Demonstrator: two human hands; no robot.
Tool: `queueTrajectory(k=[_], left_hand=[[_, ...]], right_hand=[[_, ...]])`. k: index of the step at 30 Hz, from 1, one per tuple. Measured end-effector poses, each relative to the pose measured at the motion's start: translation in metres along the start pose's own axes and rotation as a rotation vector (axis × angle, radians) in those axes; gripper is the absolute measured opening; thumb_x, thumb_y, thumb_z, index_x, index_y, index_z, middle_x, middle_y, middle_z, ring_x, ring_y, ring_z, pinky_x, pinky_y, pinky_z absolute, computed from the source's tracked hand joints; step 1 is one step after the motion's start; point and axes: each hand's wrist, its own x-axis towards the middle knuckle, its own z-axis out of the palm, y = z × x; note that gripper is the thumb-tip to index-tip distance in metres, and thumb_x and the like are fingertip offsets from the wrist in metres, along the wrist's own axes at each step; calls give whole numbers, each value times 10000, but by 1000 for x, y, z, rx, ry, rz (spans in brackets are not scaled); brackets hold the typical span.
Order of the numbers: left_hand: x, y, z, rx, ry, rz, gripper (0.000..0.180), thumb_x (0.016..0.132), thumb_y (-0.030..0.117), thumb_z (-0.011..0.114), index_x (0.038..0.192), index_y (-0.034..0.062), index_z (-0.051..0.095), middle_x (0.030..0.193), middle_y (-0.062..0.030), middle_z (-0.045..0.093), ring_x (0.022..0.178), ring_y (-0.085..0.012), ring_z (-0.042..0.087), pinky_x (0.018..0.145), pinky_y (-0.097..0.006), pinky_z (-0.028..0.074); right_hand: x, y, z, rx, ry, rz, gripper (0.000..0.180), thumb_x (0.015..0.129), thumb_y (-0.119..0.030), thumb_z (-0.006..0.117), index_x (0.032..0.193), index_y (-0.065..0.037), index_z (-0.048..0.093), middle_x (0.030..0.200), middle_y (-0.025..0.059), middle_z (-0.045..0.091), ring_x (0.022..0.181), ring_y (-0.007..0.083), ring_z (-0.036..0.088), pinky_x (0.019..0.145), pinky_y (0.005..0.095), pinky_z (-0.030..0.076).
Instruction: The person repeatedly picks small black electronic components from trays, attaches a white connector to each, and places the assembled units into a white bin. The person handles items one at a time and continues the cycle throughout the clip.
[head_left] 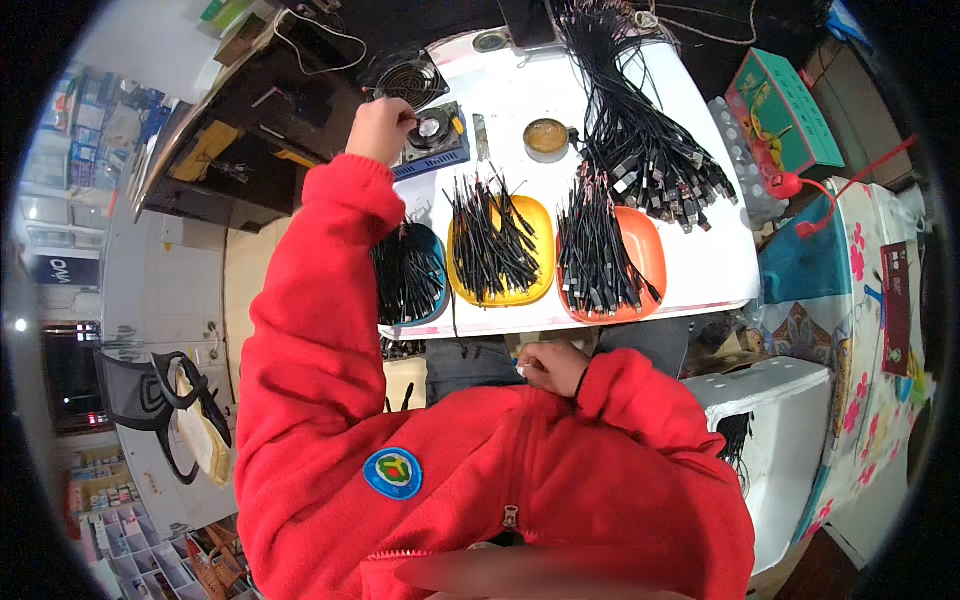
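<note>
My left hand reaches out to a small blue-fronted device with a round black and silvery pot on top. Its fingers are pinched together at the pot's edge; what they hold, if anything, is too small to make out. Near my lap, below the table's front edge, my right hand is curled closed, with a tiny pale bit at its fingertips that I cannot name. Bundles of short black cables lie in a blue tray, a yellow tray and an orange tray along the front edge.
A round tin of brownish stuff stands behind the trays. A big heap of black USB cables covers the table's right side. A black fan stands behind the device. At the right are a green box and a white foam box.
</note>
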Motion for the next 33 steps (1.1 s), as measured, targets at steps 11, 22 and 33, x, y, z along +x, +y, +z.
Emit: queueTrajectory(k=[11, 22, 33], left_hand=[[-163, 179, -104, -1474, 164, -177, 154, 856, -19, 625, 999, -59, 585, 770, -61, 608, 626, -95, 550, 557, -202, 443], [-215, 257, -80, -1804, -91, -81, 424, 896, 62, 551, 1294, -27, 433, 1234, -146, 531, 1166, -242, 516, 938, -335, 454], [-235, 180, -29, -1482, -385, -339, 314, 861, 17, 569, 1172, -15, 537, 1101, -79, 583, 974, -142, 562, 784, -240, 451]], right_hand=[[-25, -136, -33, 78, 396, -347, 515, 875, -137, 575, 1326, -16, 357, 1144, 145, 533, 1043, 234, 539, 861, 329, 454], [-250, -200, -33, 323, 1033, -130, 364, 954, -389, 463, 1023, -32, 472, 743, 30, 498, 590, 72, 432, 521, 212, 355], [-426, -62, -46, -265, 966, 974, 171, 956, -177, 422, 953, -20, 488, 700, 89, 601, 604, 183, 580, 576, 324, 465]])
